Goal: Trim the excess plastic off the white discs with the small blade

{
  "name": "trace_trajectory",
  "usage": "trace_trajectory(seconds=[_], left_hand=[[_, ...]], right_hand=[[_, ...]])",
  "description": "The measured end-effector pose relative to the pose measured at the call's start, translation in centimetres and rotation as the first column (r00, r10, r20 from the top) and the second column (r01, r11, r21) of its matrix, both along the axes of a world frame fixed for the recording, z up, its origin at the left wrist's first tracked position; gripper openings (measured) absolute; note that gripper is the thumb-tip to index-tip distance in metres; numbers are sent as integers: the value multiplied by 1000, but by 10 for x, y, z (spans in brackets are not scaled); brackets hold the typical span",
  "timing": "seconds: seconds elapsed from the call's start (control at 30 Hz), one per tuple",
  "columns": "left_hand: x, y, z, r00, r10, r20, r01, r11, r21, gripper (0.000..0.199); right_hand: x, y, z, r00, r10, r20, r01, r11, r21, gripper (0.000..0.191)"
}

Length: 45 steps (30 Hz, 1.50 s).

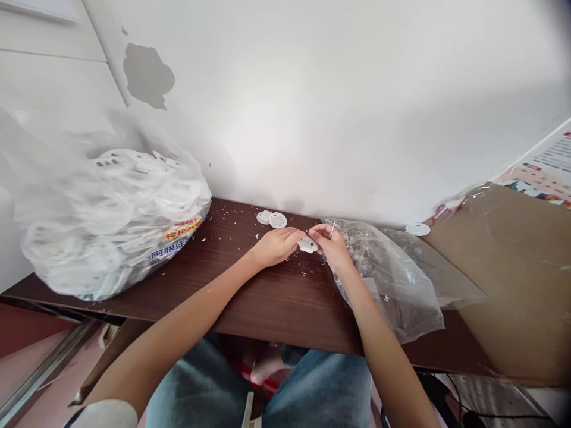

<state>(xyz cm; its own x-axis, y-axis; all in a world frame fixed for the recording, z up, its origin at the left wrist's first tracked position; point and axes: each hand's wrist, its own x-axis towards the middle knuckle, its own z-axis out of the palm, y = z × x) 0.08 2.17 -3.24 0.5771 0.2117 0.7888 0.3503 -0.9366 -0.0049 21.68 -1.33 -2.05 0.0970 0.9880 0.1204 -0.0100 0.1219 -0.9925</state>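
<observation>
At the left, a clear plastic bag (178, 230) full of white pieces sits on the dark brown table (263, 303). Two overlapping white discs (277, 220) lie near the wall, amid scattered white scraps. The person's left hand (277, 245) pinches a small white piece (307, 244) just above the tabletop — the right hand (332, 245), at its other edge, closes on a slim pale stick (332, 229); whether it also grips the piece cannot be told. Farther right come a clear bag (401, 297) — flattened — another white disc (418, 229) and a cardboard box (521, 273).
</observation>
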Motion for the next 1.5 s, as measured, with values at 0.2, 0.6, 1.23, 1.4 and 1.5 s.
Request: trace_trajectory(seconds=[0.2,0.6,1.23,1.4,1.5], left_hand=[[-3,1,-4,997,8,72,3,988,-155,23],[-5,5,-6,1000,-1,-29,-5,975,-222,19],[-4,8,-14,996,48,-69,-61,980,-191,23],[-4,8,-15,996,38,-81,-53,981,-187,21],[-4,9,-15,997,40,-70,-53,980,-190,24]], right_hand=[[5,-2,0,993,34,113,-33,999,-14,41],[3,-6,5,844,-55,533,-28,989,146,23],[5,-10,8,751,-70,657,-50,985,162,23],[2,-12,10,727,-67,683,-65,984,166,24],[1,-11,10,753,-64,655,-52,986,156,24]])
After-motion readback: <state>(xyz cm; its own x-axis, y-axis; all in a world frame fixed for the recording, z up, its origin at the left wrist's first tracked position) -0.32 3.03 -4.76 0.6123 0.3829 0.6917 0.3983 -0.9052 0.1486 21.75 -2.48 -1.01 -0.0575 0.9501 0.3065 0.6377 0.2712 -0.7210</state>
